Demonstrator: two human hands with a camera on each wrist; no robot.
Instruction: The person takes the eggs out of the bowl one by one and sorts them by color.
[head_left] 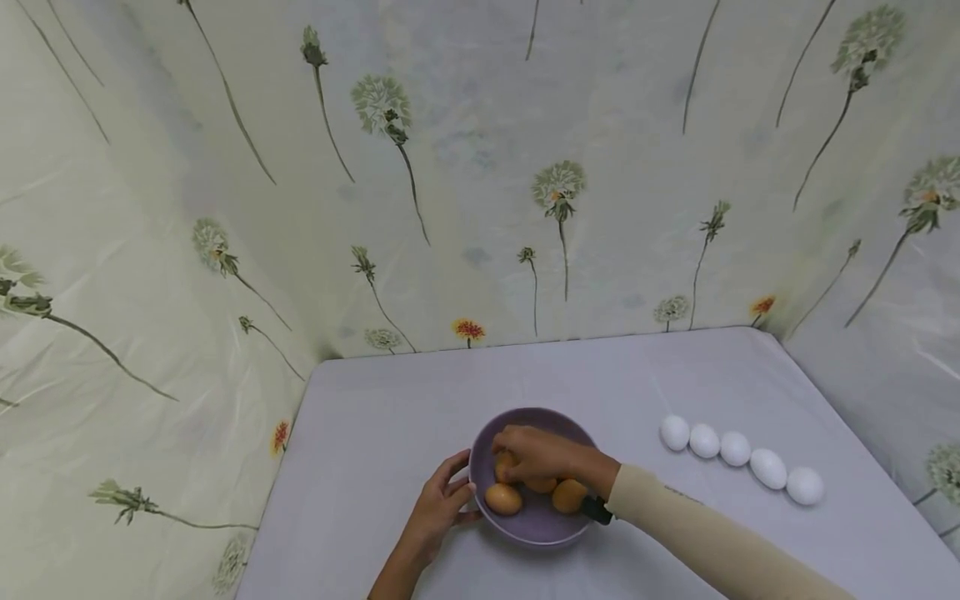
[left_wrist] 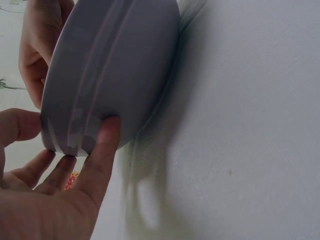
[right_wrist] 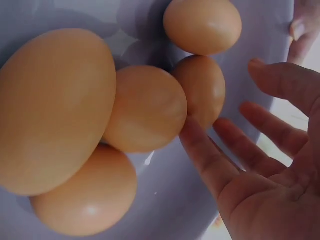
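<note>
A purple bowl (head_left: 536, 533) holds several brown eggs (head_left: 503, 499). At its left side my left hand (head_left: 435, 510) holds the bowl, thumb at the rim and fingers spread against the outer wall. My right hand (head_left: 543, 454) reaches in over the far left part of the bowl. In the right wrist view its fingers are spread, with a fingertip right at one brown egg (right_wrist: 204, 90), and the thumb stands apart from that egg. A large-looking egg (right_wrist: 55, 110) lies closest to that camera. In the head view the right hand partly covers the eggs beneath it.
Several white eggs (head_left: 735, 448) lie in a slanting row on the white-covered table (head_left: 405, 400), right of the bowl. Dandelion-patterned sheets (head_left: 480, 208) hang behind the table and at both sides. A black band (head_left: 597, 510) is on the right wrist.
</note>
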